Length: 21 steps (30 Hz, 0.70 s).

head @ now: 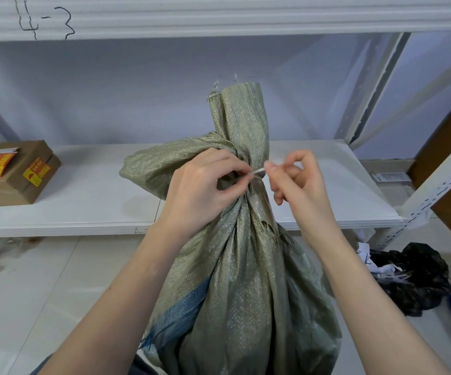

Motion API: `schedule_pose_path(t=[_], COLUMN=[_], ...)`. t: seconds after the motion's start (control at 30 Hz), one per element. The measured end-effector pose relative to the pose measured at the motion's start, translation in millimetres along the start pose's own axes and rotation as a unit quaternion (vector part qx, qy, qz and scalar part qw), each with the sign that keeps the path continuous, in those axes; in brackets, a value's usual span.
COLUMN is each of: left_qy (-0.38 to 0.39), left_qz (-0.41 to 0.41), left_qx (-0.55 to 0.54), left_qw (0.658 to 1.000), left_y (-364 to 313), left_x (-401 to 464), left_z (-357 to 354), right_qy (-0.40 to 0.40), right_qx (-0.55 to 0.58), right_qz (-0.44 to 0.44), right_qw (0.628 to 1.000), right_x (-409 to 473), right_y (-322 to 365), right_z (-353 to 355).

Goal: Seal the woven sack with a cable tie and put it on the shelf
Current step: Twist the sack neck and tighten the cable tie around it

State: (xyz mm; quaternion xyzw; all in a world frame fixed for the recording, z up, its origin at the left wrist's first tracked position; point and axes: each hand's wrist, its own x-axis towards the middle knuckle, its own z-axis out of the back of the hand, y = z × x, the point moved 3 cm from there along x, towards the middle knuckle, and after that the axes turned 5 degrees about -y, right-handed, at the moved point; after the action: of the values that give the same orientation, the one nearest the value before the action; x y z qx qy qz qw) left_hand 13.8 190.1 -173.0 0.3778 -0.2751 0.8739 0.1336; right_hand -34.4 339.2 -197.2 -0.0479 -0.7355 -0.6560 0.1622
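A grey-green woven sack (pixel 240 280) stands upright on the floor in front of a white shelf (pixel 83 212). Its gathered neck rises above my hands, and the top flops up and to the left. A thin white cable tie (pixel 257 173) runs around the neck. My left hand (pixel 205 190) pinches the tie and the bunched fabric on the left side of the neck. The tie's free end is held between thumb and forefinger of my right hand (pixel 297 182), just right of the neck.
A brown cardboard box (pixel 16 177) with yellow and red stickers sits on the shelf at the left. A crumpled black plastic bag (pixel 419 277) with paper scraps lies on the tiled floor at the right. A shelf upright (pixel 419 204) stands right of it.
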Motion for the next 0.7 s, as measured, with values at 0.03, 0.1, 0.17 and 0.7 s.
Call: schedule_pose_path(t=[0.03, 0.1, 0.17, 0.7], left_qy=[0.000, 0.002, 0.006, 0.043], left_qz=[0.000, -0.002, 0.002, 0.010], left_qx=[-0.001, 0.002, 0.000, -0.039], left_qw=[1.000, 1.000, 1.000, 0.998], left_y=[1, 1, 1, 5], left_x=[0, -1, -3, -9], left_z=[0, -1, -3, -8], right_qy=[0.018, 0.051, 0.063, 0.065], right_qx=[-0.039, -0.127, -0.164, -0.253], right_qz=[0.005, 0.024, 0.037, 0.147], right_qw=[0.999, 0.990, 0.984, 0.954], right_x=[-1, -4, -7, -10], right_y=[-5, -11, -12, -10], right_z=[-2, -9, -14, -10])
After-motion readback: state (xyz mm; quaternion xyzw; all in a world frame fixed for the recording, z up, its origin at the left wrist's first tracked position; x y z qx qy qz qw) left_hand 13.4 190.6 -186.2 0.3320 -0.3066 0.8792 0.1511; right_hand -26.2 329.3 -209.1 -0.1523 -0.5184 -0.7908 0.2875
